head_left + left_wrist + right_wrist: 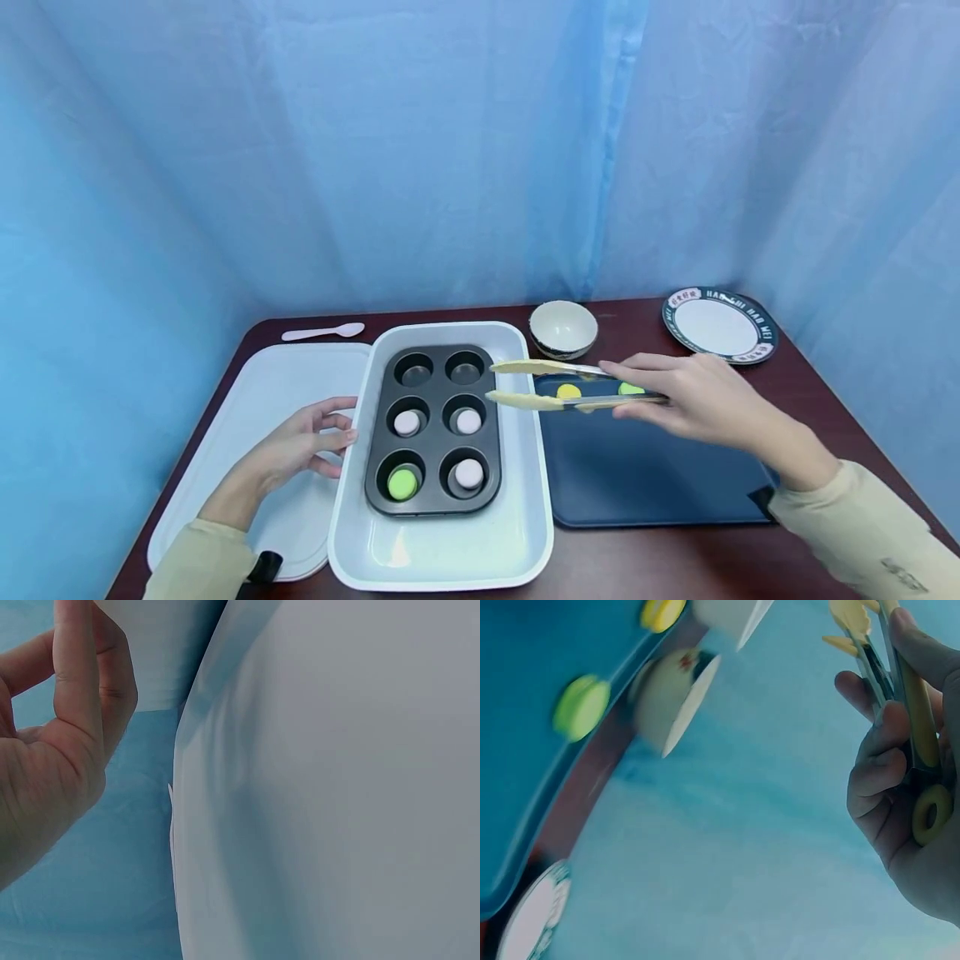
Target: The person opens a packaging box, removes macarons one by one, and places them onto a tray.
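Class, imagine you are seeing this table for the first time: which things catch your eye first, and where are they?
The dark muffin tin sits inside a white tray at table centre, with one green and three pale macarons in four cups. The right hand grips yellow tongs above a blue tray holding two more macarons. The left hand rests beside the white tray.

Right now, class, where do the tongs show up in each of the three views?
Head view: the tongs lie centre-right, gripped by the right hand, tips open beside the muffin tin.
Left wrist view: not in it.
Right wrist view: the tongs stand at the upper right, in the fingers.
Shared landmark: the yellow macaron on the blue tray.
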The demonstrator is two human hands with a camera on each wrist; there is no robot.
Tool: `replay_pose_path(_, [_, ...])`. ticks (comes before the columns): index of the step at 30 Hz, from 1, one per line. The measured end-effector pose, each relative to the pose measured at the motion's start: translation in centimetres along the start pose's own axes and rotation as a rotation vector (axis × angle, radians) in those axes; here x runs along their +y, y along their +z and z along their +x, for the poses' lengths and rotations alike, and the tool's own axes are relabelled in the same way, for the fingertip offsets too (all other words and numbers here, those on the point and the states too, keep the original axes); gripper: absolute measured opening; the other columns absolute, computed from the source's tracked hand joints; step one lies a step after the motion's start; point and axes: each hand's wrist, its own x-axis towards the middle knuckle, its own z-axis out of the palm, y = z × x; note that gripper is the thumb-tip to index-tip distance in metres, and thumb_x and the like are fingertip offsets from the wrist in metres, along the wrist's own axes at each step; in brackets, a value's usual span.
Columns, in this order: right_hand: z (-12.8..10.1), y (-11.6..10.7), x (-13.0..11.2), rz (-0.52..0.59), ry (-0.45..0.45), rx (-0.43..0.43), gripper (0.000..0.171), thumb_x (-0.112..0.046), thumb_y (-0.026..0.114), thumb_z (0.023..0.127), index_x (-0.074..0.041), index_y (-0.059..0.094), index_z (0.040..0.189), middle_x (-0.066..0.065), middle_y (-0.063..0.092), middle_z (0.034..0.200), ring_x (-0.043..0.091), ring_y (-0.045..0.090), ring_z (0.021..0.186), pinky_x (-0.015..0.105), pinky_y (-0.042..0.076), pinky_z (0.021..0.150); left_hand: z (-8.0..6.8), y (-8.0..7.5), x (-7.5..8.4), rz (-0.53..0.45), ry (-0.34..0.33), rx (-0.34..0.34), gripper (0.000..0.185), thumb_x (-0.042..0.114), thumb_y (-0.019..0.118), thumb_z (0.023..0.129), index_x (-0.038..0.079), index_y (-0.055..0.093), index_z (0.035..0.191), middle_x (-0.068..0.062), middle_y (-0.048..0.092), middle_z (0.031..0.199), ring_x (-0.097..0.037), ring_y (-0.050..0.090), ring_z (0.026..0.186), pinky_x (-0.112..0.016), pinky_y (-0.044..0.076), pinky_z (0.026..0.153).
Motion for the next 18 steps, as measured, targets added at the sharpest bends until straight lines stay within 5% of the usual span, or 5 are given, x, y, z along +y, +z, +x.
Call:
replay_pose_path(8, [5.9, 2.4, -1.8, 0.042, -0.076, -0.067, 0.054, -0.048, 0.080, 0.084, -0.020, 0.072, 0.130, -0.010, 0.073, 0.108, -0.009, 0.030, 0.044, 0.017, 0.024, 0.037, -0.4, -0.6, -0.1, 0.001, -0.011, -0.001, 0.069, 0.019, 0.071, 0.097, 0.003, 0.035, 0.154, -0.020, 0.057, 0.118, -0.026, 0.067, 0.087, -0.048, 0.063, 0.074])
replay_pose_path(18, [9.5, 3.9, -3.2, 0.076, -0.133, -0.094, 0.053, -0.049, 0.076, 0.088, -0.019, 0.070, 0.132, -0.002, 0.073, 0.116, -0.003, 0.057, 0.061, 0.018, 0.045, 0.049, -0.4, -0.4, -0.3, 0.012, -0.011, -0.002, 0.068, 0.020, 0.071, 0.097, 0.002, 0.036, 0.153, -0.019, 0.058, 0.116, -0.025, 0.068, 0.087, -0.048, 0.063, 0.073])
